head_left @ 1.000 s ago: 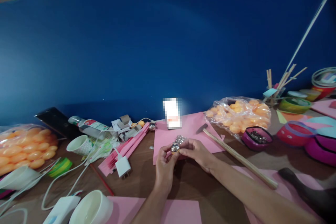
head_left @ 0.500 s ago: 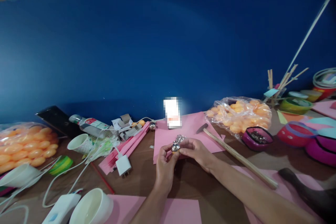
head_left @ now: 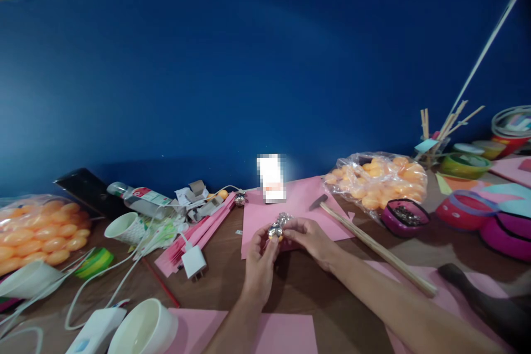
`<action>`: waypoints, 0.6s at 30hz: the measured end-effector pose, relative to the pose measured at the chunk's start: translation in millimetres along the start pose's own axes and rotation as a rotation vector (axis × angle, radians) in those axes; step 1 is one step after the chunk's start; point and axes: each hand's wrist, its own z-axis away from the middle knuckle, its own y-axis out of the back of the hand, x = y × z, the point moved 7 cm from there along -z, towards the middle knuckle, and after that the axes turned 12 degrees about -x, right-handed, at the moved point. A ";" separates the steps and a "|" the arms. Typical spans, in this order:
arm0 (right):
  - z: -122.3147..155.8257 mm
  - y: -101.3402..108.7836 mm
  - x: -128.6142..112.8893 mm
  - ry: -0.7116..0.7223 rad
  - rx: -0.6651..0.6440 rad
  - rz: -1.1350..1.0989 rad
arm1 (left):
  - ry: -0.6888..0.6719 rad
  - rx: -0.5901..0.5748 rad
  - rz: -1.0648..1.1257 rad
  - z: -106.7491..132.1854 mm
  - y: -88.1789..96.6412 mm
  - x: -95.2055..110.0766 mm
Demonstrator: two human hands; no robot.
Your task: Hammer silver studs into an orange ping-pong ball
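Between the thumb and fingers of my left hand (head_left: 259,257) is a small orange ball (head_left: 275,232), its upper part covered with shiny silver pieces. My right hand (head_left: 309,238) has its thumb and index finger pinched together at the ball's right side. Anything between those fingertips is too small to make out. Just behind the ball, a cluster of silver pieces (head_left: 284,218) lies over the pink paper (head_left: 257,215). Another silver-covered ball (head_left: 239,199) rests farther back, to the left.
A hammer (head_left: 373,246) lies right of my hands. Behind it are a bag of orange balls (head_left: 375,180) and a purple bowl (head_left: 398,229) with small dark pieces. On the left are a white charger (head_left: 193,261), cables, a bottle (head_left: 141,199) and a white cup (head_left: 161,326).
The ball has turned a little in my left fingers, and its silver top shows more. My right fingertips stay close against its side. Both hands have barely shifted.
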 end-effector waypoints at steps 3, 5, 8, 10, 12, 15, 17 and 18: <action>-0.4 -2.4 0.3 -0.001 -0.017 -0.028 | 0.015 0.009 0.056 0.0 0.5 -1.7; -0.6 -3.5 -0.2 -0.003 -0.022 -0.030 | 0.015 0.002 0.064 -0.1 -0.8 -0.9; -0.5 -4.1 -1.9 -0.001 -0.010 -0.018 | 0.012 -0.005 0.031 -0.6 -2.0 0.4; -0.5 -4.6 -2.5 -0.001 -0.010 0.000 | 0.006 -0.007 0.017 -1.0 -2.0 0.9; -0.5 -5.0 -1.8 -0.003 -0.023 0.022 | 0.007 -0.010 0.019 -1.2 -1.9 0.7; -0.8 -4.8 -0.2 0.007 -0.049 0.050 | 0.010 -0.021 0.031 -1.2 -2.2 1.0; -0.9 -4.3 0.3 0.019 -0.058 0.061 | 0.005 -0.033 0.040 -0.9 -3.3 2.4; -0.8 -4.0 0.5 0.023 -0.055 0.064 | 0.004 -0.038 0.044 -0.7 -4.0 3.1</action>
